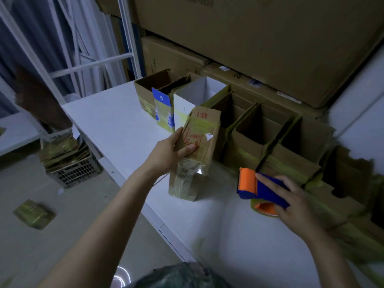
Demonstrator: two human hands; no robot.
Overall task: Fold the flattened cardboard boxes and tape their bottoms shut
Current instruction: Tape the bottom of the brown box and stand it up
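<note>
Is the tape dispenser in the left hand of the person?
No, the right hand grips the blue and orange tape dispenser, while the left hand holds the cardboard box.

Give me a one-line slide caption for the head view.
Left hand grips a taped cardboard box on the white table while right hand holds the tape dispenser.

White table [116, 121], running from far left to near right. Along its far edge stands a row of open-topped boxes, side by side: a brown box [143, 94], a blue-and-white box [162, 99] marked B, a white box [184, 113], then larger brown boxes [244, 150]. Nearer, a tall brown box [199, 146] marked A8-1 stands tilted on its taped end. To its right is an orange-and-blue tape dispenser [254, 190].
</note>
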